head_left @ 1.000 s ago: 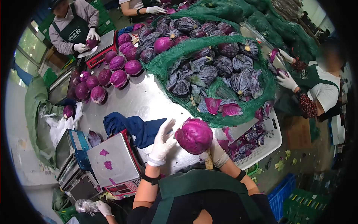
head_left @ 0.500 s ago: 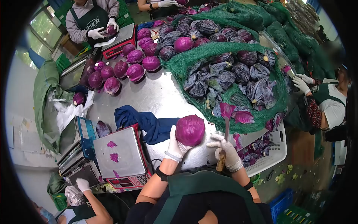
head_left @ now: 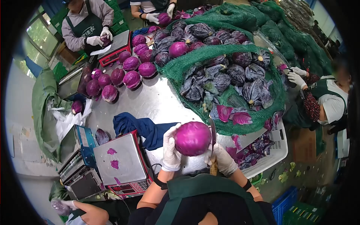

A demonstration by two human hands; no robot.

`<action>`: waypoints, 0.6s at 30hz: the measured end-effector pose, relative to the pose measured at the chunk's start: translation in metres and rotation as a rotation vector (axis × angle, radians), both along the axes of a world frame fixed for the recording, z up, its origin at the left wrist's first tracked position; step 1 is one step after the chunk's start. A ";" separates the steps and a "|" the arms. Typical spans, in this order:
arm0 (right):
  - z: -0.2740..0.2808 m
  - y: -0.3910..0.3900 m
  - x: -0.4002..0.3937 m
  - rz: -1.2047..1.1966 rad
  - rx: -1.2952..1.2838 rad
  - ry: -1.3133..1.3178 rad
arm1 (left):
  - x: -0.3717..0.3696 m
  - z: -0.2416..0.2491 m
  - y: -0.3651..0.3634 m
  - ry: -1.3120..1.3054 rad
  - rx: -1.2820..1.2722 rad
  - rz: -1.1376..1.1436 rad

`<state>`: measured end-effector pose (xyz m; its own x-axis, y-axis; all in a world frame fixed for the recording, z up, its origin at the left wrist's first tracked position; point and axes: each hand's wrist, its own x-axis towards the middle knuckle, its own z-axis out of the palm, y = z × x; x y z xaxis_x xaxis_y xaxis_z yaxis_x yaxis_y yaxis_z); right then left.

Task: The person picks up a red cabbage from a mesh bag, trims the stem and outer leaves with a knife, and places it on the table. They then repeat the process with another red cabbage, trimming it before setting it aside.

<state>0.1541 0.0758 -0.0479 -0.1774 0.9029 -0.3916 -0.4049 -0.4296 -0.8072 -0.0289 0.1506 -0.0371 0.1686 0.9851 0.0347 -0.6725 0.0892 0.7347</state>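
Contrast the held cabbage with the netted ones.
Held cabbage is bright purple; netted cabbages are mostly darker, duller. Held cabbage looks smooth; many netted cabbages look ragged and loose-leaved. Held cabbage is in the left hand; netted cabbages lie heaped in the net. Both are roundish.

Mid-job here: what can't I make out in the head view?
In the head view:
Held cabbage: underside, hidden by its own bulk.
White basket: floor, covered by purple leaves.
Nearer red scale: readout, too small to read.
Lower-left co-worker: partly cut off by the bottom edge.
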 end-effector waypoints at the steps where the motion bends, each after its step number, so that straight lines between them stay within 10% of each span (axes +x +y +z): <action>1: -0.001 0.003 -0.003 -0.003 0.003 0.172 | -0.001 0.002 -0.001 0.043 0.024 0.007; 18: -0.001 0.000 -0.007 -0.171 0.048 0.368 | -0.012 0.025 -0.009 0.223 0.149 -0.288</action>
